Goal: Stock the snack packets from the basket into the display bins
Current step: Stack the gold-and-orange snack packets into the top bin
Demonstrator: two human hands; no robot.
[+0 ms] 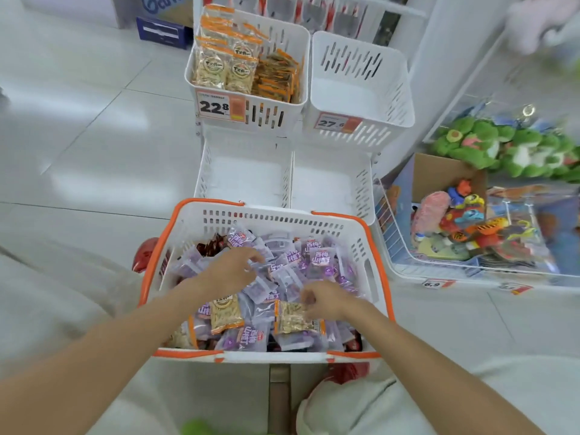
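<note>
We look down on a glossy tiled floor [94, 136]; a packet sliding off the heap would skate away on it, we judge. At 12 o'clock stand four white bins of stiff moulded plastic, boxy, round-cornered, slot-walled. Only the far-left bin [270, 116] is stocked, with gold packets upright behind a 22.8 tag [219, 106]. The far-right bin [361, 98], near-left bin [248, 177] and near-right bin [329, 180] show bare bottoms. The likeliest slip is sorting: kinds lie mixed, so one could land behind the wrong price.

The basket [266, 219] fills 6 o'clock, its far wall just beside the near bins: white slotted plastic, orange rim, flaring sides. It is well filled, so digging could push packets over the edge. The packets left to stock lie in it. Most are purple packets [320, 259], small pillows of frosted, crinkly film that looks slippery. There are a few gold ones, and dark red ones [213, 246] at its 10 o'clock corner.

Our left hand [230, 268] rests on the purple layer at 11 o'clock from the heap's middle, fingers curled downward; we cannot tell whether they hold one. Our right hand [326, 301], at 4 o'clock, has fingers drawn narrow, pinching the edge of a gold packet [293, 318]; so small a hold on slick film could let go mid-carry
</note>
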